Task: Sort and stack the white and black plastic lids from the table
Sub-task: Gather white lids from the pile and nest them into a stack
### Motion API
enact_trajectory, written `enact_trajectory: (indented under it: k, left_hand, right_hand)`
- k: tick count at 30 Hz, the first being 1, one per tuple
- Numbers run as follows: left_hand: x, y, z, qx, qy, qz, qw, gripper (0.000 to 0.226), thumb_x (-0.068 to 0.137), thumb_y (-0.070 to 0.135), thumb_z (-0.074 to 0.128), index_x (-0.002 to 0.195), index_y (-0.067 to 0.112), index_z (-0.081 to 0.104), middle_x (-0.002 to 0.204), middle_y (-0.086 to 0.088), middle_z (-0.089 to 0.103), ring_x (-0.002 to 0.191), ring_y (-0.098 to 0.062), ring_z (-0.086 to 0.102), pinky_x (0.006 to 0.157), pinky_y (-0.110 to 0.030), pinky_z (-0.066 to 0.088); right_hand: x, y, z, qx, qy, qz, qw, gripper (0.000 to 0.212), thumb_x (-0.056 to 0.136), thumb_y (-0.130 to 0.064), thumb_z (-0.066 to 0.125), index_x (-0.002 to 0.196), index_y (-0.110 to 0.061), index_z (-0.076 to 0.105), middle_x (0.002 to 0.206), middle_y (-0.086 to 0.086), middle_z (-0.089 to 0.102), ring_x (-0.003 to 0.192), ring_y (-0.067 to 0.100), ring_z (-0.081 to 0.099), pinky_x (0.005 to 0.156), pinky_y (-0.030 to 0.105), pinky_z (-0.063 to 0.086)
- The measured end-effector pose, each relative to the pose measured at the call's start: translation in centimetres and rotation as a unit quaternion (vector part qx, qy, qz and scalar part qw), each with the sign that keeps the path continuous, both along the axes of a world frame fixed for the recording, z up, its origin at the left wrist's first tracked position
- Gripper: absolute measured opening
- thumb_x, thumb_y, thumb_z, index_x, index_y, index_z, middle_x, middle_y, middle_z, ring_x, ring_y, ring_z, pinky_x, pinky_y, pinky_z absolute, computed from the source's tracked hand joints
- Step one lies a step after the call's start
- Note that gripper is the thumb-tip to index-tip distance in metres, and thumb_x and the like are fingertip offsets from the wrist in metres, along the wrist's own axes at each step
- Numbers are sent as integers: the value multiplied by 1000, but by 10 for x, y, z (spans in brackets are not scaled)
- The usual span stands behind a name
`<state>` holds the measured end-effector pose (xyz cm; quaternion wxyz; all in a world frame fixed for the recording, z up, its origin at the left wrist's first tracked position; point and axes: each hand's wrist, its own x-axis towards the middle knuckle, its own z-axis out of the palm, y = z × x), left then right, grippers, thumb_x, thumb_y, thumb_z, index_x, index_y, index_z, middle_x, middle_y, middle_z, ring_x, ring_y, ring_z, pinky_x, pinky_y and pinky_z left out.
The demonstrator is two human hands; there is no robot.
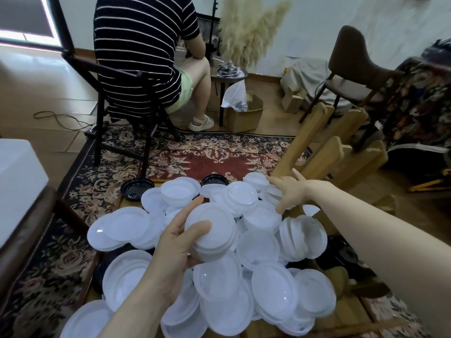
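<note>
A big heap of white plastic lids (258, 250) covers the low wooden table (346, 313). My left hand (175, 242) grips a small stack of white lids (212, 232) above the middle of the heap, thumb on top. My right hand (288, 191) reaches to the far right side of the heap, fingers spread over a white lid (256, 180) there; whether it holds one I cannot tell. Two black lids show at the far edge: one at the left (136, 187), another partly hidden behind white lids (214, 180).
A person in a striped shirt sits on a dark chair (122, 98) beyond the table on a patterned rug (195, 152). Wooden slats (324, 142) lean at the right, near a brown chair (351, 62). A cardboard box (244, 113) stands on the floor.
</note>
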<state>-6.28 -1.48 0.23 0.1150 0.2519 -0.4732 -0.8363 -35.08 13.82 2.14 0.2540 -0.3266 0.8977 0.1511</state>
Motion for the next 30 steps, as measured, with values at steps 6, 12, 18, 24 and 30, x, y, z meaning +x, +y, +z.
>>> enact_trajectory:
  k: [6, 12, 18, 24, 30]
  left_hand:
    - [1, 1, 0, -2, -1, -7, 1000, 43, 85, 13, 67, 117, 41, 70, 108, 12, 75, 89, -11, 66, 71, -36, 53]
    - [-1, 2, -1, -4, -6, -9, 1000, 42, 86, 13, 67, 116, 41, 70, 109, 12, 75, 95, -14, 66, 79, -42, 55]
    - [0, 4, -2, -7, -6, -14, 1000, 41, 86, 14, 67, 117, 41, 70, 109, 12, 74, 97, -15, 66, 76, -40, 55]
    - [2, 3, -2, -14, -3, -14, 1000, 42, 88, 15, 66, 119, 42, 69, 111, 13, 74, 96, -14, 66, 76, -39, 54]
    - [3, 6, -3, -16, -14, -15, 1000, 40, 87, 15, 67, 114, 43, 71, 112, 13, 73, 103, -16, 65, 83, -44, 55]
  right_hand:
    - [7, 3, 3, 25, 15, 48, 998, 111, 77, -20, 73, 155, -38, -3, 153, 6, 26, 127, 31, 43, 101, 40, 46]
    - [12, 14, -8, -26, 83, 74, 993, 75, 86, -24, 62, 149, -36, 24, 139, 1, 44, 101, 25, 59, 70, 35, 52]
    - [23, 19, 2, -132, 125, 32, 983, 58, 88, -19, 61, 139, -32, 37, 133, 0, 51, 100, 23, 59, 76, 38, 55]
    - [70, 29, 7, -279, 175, 2, 944, 51, 87, -18, 59, 133, -31, 42, 125, -2, 53, 85, 20, 60, 66, 38, 52]
    - [117, 33, -16, -368, 182, 26, 912, 50, 89, -17, 60, 137, -25, 48, 130, -3, 56, 99, 26, 63, 73, 39, 49]
